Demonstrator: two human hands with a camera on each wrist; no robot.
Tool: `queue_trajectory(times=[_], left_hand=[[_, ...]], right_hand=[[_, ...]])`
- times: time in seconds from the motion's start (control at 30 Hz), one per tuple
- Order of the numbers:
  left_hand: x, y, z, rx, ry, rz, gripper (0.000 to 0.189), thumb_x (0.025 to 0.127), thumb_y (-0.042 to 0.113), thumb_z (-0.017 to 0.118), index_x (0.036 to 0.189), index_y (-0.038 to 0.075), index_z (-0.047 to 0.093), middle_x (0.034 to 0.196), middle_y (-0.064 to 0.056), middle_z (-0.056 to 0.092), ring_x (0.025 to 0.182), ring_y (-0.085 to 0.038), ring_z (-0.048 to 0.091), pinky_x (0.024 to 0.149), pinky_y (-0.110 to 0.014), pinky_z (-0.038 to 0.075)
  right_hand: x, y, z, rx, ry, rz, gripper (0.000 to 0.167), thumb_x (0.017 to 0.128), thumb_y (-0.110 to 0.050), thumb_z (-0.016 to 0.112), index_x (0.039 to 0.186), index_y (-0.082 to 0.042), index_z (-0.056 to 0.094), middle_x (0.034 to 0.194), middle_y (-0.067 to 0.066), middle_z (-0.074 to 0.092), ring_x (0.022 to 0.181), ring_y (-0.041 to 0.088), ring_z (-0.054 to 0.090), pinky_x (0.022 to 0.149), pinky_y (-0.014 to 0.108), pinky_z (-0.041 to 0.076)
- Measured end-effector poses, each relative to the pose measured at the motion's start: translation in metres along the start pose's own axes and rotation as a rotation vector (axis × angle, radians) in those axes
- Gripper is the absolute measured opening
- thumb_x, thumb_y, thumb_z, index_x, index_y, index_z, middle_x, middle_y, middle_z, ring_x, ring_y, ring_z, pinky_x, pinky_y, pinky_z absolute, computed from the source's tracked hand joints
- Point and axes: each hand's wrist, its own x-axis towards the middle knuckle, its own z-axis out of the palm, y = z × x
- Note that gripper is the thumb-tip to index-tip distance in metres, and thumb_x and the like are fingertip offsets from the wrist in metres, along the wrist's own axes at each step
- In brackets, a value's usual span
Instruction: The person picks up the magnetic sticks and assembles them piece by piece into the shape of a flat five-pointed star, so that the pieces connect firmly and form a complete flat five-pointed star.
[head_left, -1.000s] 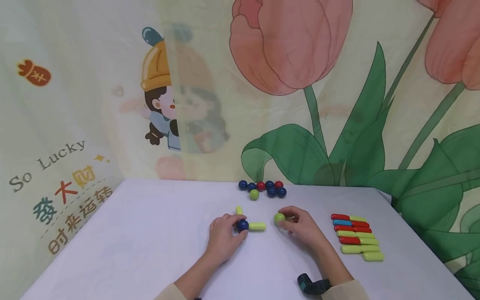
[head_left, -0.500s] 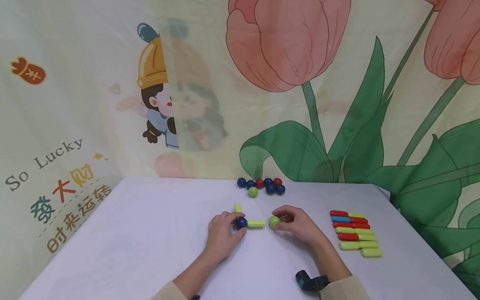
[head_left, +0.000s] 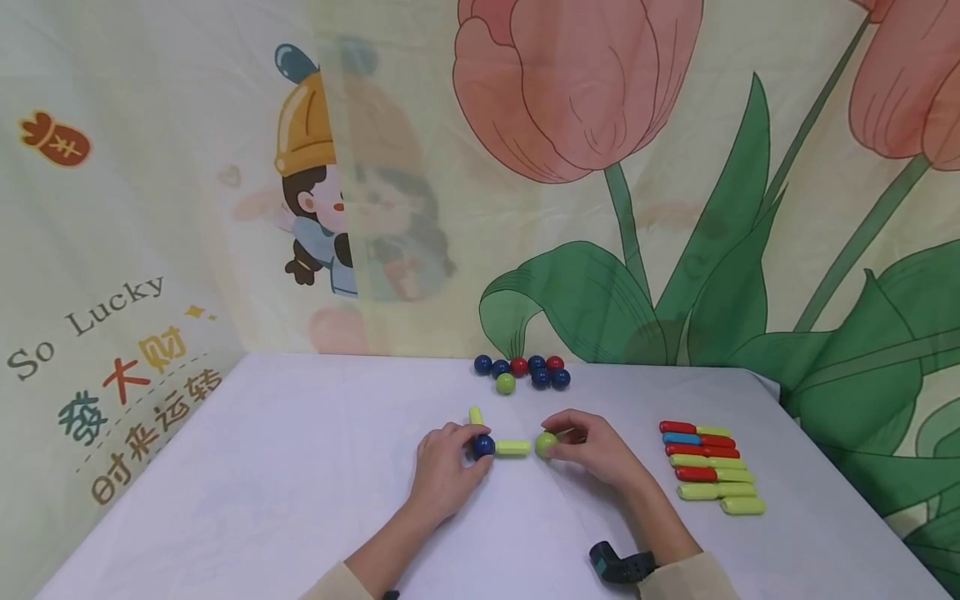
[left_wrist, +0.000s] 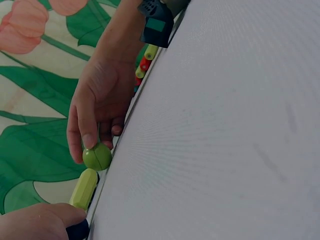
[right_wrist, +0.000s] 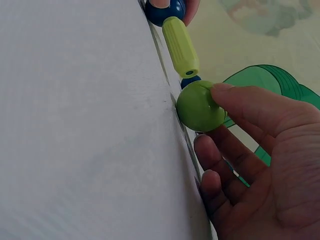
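Left hand (head_left: 442, 468) pinches blue ball (head_left: 483, 447); front stick (head_left: 513, 448) appears fitted, the joint of rear stick (head_left: 476, 415) is hidden. Right hand (head_left: 596, 448) pinches green ball (head_left: 545, 445) just beside front stick's free end, not yet joined. Spare balls (head_left: 519, 367) and rods (head_left: 707, 461) appear unused

Around the pale tabletop (head_left: 225, 500) I see hanging cloth (head_left: 405, 83) bearing pink tulips (head_left: 577, 92), a cartoon figure (head_left: 318, 187) and "So Lucky" lettering (head_left: 112, 307).
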Motion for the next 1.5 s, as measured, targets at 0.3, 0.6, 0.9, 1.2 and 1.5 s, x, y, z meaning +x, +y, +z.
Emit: queue_trajectory(times=[0.3, 0.6, 0.9, 1.2, 1.5], left_hand=[[0.001, 0.0, -0.001, 0.003, 0.004, 0.006, 0.032, 0.085, 0.019, 0.081, 0.116, 0.017, 0.075, 0.104, -0.004, 0.07, 0.101, -0.025, 0.059, 0.104, -0.055, 0.041], [0.0, 0.0, 0.0, 0.012, 0.004, 0.014, 0.032, 0.084, 0.019, 0.082, 0.116, 0.017, 0.075, 0.103, -0.004, 0.07, 0.101, -0.025, 0.06, 0.103, -0.054, 0.042], [-0.001, -0.001, -0.001, 0.014, -0.004, 0.005, 0.033, 0.085, 0.019, 0.082, 0.117, 0.017, 0.075, 0.105, -0.005, 0.07, 0.103, -0.026, 0.06, 0.104, -0.055, 0.042], [0.004, 0.002, 0.002, -0.004, 0.014, 0.017, 0.033, 0.085, 0.02, 0.081, 0.117, 0.016, 0.075, 0.104, -0.005, 0.071, 0.104, -0.028, 0.061, 0.104, -0.054, 0.041], [0.001, 0.0, 0.001, 0.006, 0.005, 0.008, 0.033, 0.084, 0.02, 0.082, 0.117, 0.016, 0.075, 0.104, -0.005, 0.07, 0.103, -0.027, 0.06, 0.104, -0.055, 0.041]], right_hand=[[0.003, 0.0, -0.002, 0.029, 0.0, 0.001, 0.034, 0.085, -0.016, 0.082, 0.118, -0.016, 0.073, 0.117, 0.003, 0.072, 0.102, 0.019, 0.065, 0.086, 0.031, 0.056], [0.001, 0.001, -0.004, 0.065, -0.019, -0.002, 0.037, 0.086, -0.019, 0.082, 0.121, -0.012, 0.072, 0.12, 0.006, 0.072, 0.103, 0.02, 0.066, 0.089, 0.036, 0.059], [0.0, 0.0, -0.005, 0.064, -0.018, 0.04, 0.037, 0.086, -0.02, 0.082, 0.122, -0.015, 0.072, 0.119, 0.004, 0.071, 0.103, 0.019, 0.065, 0.084, 0.032, 0.058], [-0.008, -0.012, -0.026, 0.012, 0.009, 0.009, 0.037, 0.092, -0.018, 0.076, 0.127, -0.011, 0.068, 0.123, 0.008, 0.07, 0.099, 0.021, 0.067, 0.078, 0.031, 0.059], [-0.019, -0.002, -0.043, -0.06, 0.022, -0.024, 0.035, 0.091, -0.019, 0.078, 0.123, -0.011, 0.07, 0.12, 0.008, 0.071, 0.1, 0.02, 0.067, 0.078, 0.03, 0.058]])
